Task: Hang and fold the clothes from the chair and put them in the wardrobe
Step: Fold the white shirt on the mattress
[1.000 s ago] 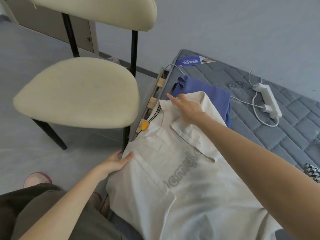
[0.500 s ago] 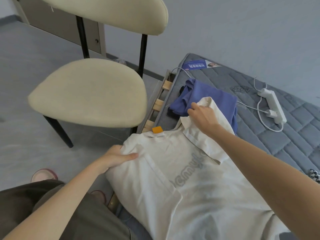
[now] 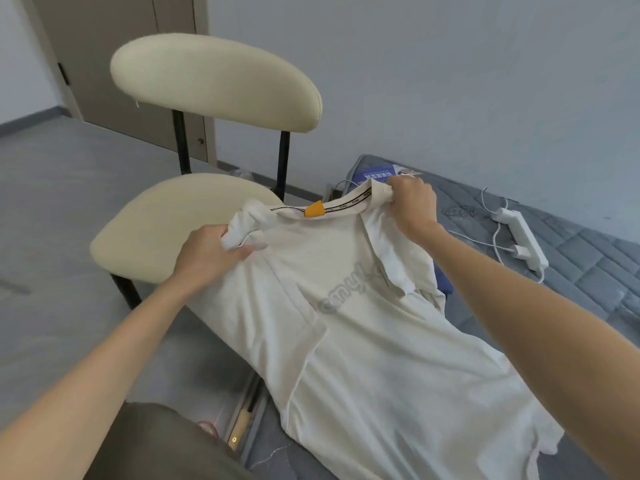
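Head view. CHECKER: Report both hands.

OPERATOR: I read the left hand (image 3: 207, 254) with its fingers curled round a bunched shoulder of the white shirt (image 3: 346, 323). The right hand (image 3: 412, 206) grips the collar end at the opposite shoulder. The collar band is stretched between the two hands, and the orange tag (image 3: 313, 208) sits about midway between them.

CHECKER: Location of the shirt body?

OPERATOR: I see it running from the hands back toward the person. Its lower part lies on the grey mattress (image 3: 588, 289), under the right forearm.

CHECKER: Surroundings?

OPERATOR: I note the cream chair (image 3: 156, 230) just beyond and below the left hand. A white power strip (image 3: 519, 233) with its cable lies on the mattress to the right of the right hand, well apart from it. A blue booklet (image 3: 375, 173) lies just beyond the right hand. A sliver of blue cloth (image 3: 445, 287) shows at the shirt edge below the right wrist.
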Action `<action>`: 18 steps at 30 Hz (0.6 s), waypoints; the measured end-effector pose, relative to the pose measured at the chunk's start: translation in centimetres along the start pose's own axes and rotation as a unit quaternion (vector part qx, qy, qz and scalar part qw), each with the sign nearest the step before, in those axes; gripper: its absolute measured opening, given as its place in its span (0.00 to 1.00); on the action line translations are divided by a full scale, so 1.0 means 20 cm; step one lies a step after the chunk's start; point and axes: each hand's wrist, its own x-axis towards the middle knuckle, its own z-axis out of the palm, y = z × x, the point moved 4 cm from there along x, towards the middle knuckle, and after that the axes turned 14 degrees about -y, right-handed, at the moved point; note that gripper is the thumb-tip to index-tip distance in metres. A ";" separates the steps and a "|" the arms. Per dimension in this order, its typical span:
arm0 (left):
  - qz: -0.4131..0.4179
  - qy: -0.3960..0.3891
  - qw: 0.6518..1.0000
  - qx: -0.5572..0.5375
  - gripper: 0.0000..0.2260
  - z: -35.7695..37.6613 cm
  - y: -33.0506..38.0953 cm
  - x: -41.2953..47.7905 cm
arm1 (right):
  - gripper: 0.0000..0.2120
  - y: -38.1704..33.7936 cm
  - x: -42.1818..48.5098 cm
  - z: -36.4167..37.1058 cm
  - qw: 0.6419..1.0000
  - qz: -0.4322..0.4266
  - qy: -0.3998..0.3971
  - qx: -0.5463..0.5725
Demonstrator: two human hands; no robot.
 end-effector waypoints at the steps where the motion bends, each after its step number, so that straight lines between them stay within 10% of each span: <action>1: 0.002 0.013 1.000 0.013 0.17 -0.05 0.03 0.00 | 0.12 -0.01 0.03 -0.01 0.999 0.006 0.007 0.051; 18: 0.118 0.202 0.960 0.154 0.09 -0.50 0.77 -0.05 | 0.10 0.13 -0.17 -0.75 0.930 0.030 0.243 0.275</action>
